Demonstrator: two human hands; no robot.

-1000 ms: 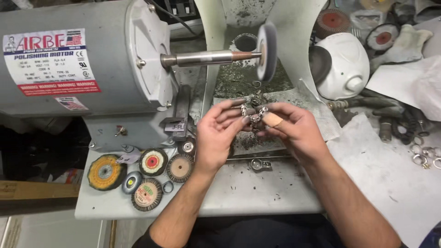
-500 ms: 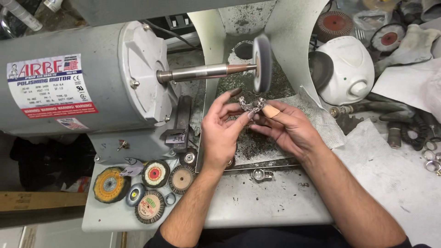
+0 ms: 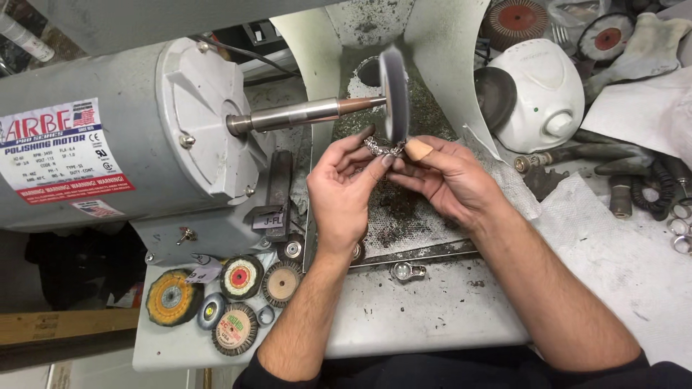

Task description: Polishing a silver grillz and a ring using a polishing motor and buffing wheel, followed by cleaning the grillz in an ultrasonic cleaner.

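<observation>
While earlier lower, both hands' fingers (image 3: pixel 389 160) now pinch jewelry piece (image 3: pixel 382 148) vs wheel (image 3: pixel 393 92).

Grey polishing motor (image 3: pixel 108 144), white dust hood (image 3: pixel 447 72), silver jewellery piece (image 3: pixel 382 148).

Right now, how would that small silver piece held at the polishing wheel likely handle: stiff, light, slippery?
The silver jewelry piece looks small, so probably light. Both hands, left hand and right hand, pinch it, suggesting it slips easily. Its linked look hints at some floppiness.
</observation>
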